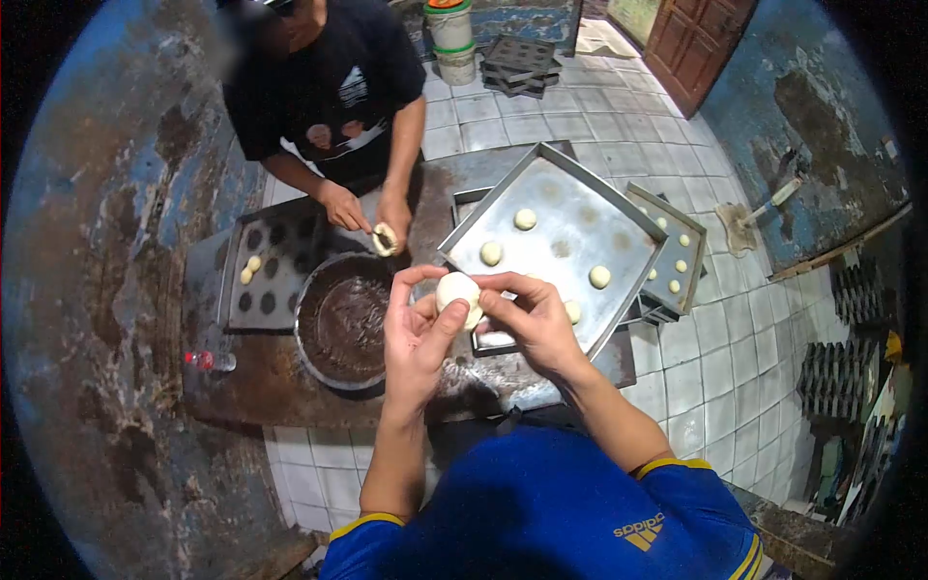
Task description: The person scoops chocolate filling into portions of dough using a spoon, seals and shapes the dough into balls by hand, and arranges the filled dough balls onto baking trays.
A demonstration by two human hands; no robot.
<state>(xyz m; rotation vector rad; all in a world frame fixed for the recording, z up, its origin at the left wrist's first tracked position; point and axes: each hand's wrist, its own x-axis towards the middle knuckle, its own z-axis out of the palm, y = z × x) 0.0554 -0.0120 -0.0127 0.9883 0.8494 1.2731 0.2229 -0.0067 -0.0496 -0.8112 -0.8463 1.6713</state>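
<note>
Between my two hands, above the table's front part, is a pale round ball of dough (457, 289). My left hand (414, 333) has its fingers and thumb closed around the left side of the ball. On the other side my right hand (530, 317) pinches the dough's lower right edge with thumb and fingers. Just beyond lies a large metal tray (619, 232) with several dough balls (491, 253) spaced on it. Left of my hands stands a round basin (304, 333) holding dark brown filling (350, 324).
Across the table a person (329, 106) holds an opened piece of dough (385, 239) and a small tool. A dark-spotted tray (230, 290) and a red-capped bottle (210, 361) lie at left. Another dough tray (691, 280) sits at right. Stacked moulds (522, 60) and buckets (452, 39) stand behind.
</note>
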